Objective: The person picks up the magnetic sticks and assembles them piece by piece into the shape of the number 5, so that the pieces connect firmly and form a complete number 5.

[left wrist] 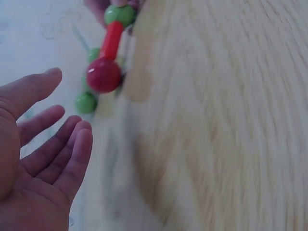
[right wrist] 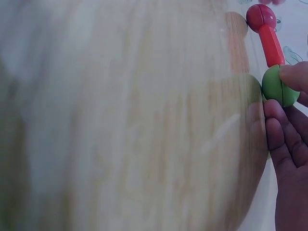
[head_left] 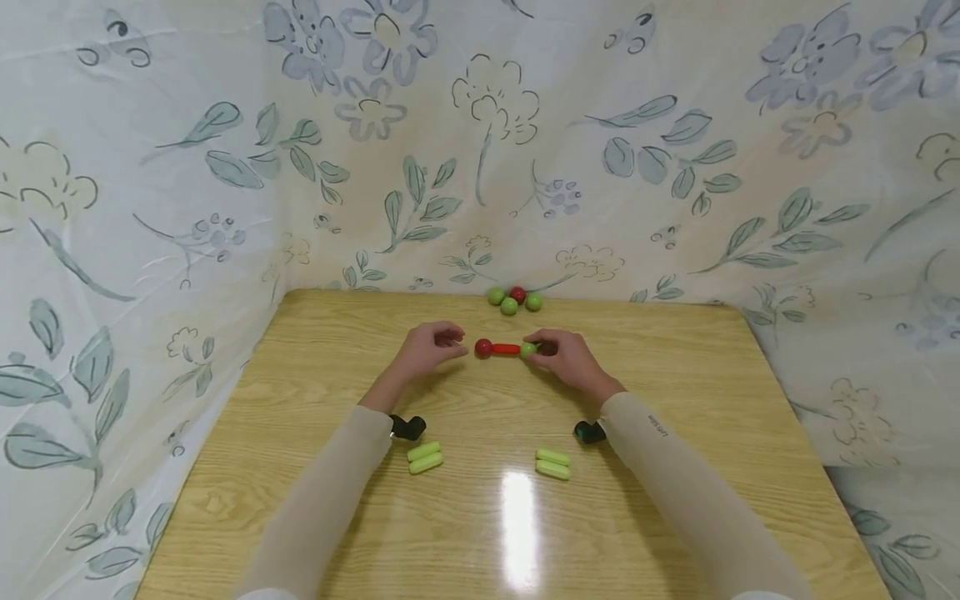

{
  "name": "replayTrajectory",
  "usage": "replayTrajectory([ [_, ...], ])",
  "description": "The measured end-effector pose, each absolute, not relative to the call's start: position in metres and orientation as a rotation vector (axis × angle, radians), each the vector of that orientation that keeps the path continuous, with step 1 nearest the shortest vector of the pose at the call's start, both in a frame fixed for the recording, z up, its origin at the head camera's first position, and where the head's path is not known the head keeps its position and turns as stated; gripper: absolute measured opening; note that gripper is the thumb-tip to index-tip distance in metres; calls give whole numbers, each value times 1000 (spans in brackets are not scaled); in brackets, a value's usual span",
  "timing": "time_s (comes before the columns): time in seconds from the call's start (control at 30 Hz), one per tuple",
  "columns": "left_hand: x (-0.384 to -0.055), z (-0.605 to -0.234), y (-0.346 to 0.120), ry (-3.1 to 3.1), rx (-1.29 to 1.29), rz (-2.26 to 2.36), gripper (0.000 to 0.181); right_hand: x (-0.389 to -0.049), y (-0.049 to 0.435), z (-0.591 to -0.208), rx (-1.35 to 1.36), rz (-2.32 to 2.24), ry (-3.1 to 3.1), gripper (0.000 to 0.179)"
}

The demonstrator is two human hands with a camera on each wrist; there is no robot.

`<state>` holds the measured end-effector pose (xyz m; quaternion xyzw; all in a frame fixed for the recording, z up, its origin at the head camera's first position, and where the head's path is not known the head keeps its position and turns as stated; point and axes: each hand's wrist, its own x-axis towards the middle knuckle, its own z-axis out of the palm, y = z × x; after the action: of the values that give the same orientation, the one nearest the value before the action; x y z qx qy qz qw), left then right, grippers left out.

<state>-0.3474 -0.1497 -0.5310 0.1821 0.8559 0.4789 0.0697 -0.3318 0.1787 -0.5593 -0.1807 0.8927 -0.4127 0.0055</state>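
Observation:
A red rod [head_left: 506, 349] joins a dark red ball [head_left: 483, 348] at its left end to a green ball [head_left: 528, 350] at its right end. My right hand [head_left: 567, 358] pinches the green ball between thumb and fingers, as the right wrist view also shows with the seam on that ball [right wrist: 273, 86]. Just left of the red ball, my left hand [head_left: 431, 348] is held apart from it with nothing in its grasp. In the left wrist view its fingers [left wrist: 62, 163] are loosely extended, thumb raised, beside the red ball [left wrist: 103, 75].
At the table's back edge, several loose balls sit together, green ones [head_left: 509, 307] around a red one [head_left: 517, 294]. Two yellow-green rods [head_left: 425, 458] lie near my left forearm, and two more rods [head_left: 552, 464] near the right. Flowered cloth [head_left: 495, 167] hangs behind the wooden table [head_left: 480, 533].

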Motion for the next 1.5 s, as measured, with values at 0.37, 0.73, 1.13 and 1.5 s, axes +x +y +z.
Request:
replayTrajectory([
  [0.37,-304,-510,-204,2527,630,1548,40,-333,175,-556,-571,-1277,2788,31],
  [0.73,-246,-519,-236,2455,780,1583,46,-331,172,-560,-567,-1296,2777,30],
  [1.13,-192,-555,-241,2441,865,1592,45,-331,176,-560,-518,-1273,2795,31],
  [1.5,-174,-560,-228,2442,789,1600,48,-329,177,-559,-527,-1318,2769,31],
])
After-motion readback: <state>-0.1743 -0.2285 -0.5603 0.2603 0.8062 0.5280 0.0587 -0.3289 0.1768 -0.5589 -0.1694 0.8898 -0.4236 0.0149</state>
